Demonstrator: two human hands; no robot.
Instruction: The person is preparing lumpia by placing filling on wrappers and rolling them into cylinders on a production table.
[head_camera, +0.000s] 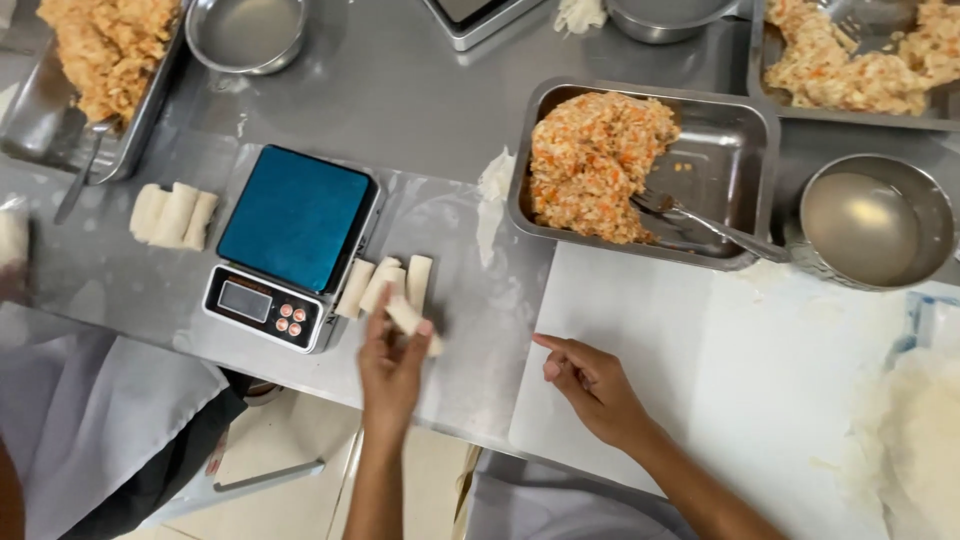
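Observation:
My left hand (390, 365) holds a pale rolled spring roll (410, 320) just in front of a small group of finished rolls (385, 282) lying beside a digital kitchen scale (292, 245) with a blue top. My right hand (592, 385) rests on a white board (720, 380) with the forefinger pointing left and the other fingers loosely curled, holding nothing. Behind the board, a steel tray (735, 150) holds an orange and white shredded filling (595, 160) and a fork (700, 222).
A steel bowl of cloudy liquid (870, 222) stands at the right. Thin wrappers (920, 440) lie at the lower right. More rolls (172, 215) and another filling tray (90, 70) sit at the left, near another person's sleeve (90, 420). A further tray (860, 55) is at the back right.

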